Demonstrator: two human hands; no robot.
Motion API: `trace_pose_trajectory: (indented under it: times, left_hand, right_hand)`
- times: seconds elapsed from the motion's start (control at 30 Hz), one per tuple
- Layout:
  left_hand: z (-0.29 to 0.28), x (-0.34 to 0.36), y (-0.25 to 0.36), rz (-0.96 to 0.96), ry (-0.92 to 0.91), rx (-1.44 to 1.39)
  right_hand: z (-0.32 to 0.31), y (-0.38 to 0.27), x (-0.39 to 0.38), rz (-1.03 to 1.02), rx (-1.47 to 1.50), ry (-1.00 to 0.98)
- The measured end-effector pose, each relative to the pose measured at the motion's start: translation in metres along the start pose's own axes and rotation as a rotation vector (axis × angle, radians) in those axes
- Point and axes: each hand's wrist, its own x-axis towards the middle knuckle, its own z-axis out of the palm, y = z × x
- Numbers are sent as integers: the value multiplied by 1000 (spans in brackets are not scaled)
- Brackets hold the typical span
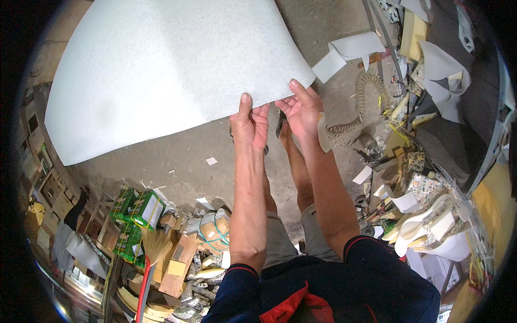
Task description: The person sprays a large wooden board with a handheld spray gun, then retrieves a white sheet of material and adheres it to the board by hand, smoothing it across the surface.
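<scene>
A large white sheet of soft, felt-like or foam material [161, 64] spreads from the upper left to the middle, with a faint crease running down it. Its near edge is gripped by both hands. My left hand [251, 123] pinches that edge, thumb on top and fingers beneath. Close beside it, my right hand [302, 110] holds the same edge near the sheet's right corner, also thumb on top. The fingertips under the sheet are partly hidden.
Offcuts of white sheet [358, 46] and a coiled hose [358, 102] lie on the concrete floor to the right. Foam scraps [425, 215] pile up at right. Green boxes [146, 209], a broom [153, 245] and a bound bundle [214, 230] stand at lower left.
</scene>
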Motion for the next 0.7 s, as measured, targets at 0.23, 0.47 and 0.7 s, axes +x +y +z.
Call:
trace_pose_trajectory:
  times: [0.23, 0.47, 0.7]
  left_hand:
    - [-8, -2, -5, 30, 1, 29]
    - [-18, 2, -9, 40, 59, 128]
    - [-27, 21, -17, 85, 76, 180]
  right_hand:
    - [-5, -2, -1, 2, -4, 15]
    - [-15, 10, 6, -4, -7, 69]
    - [-23, 22, 31, 66, -90, 60]
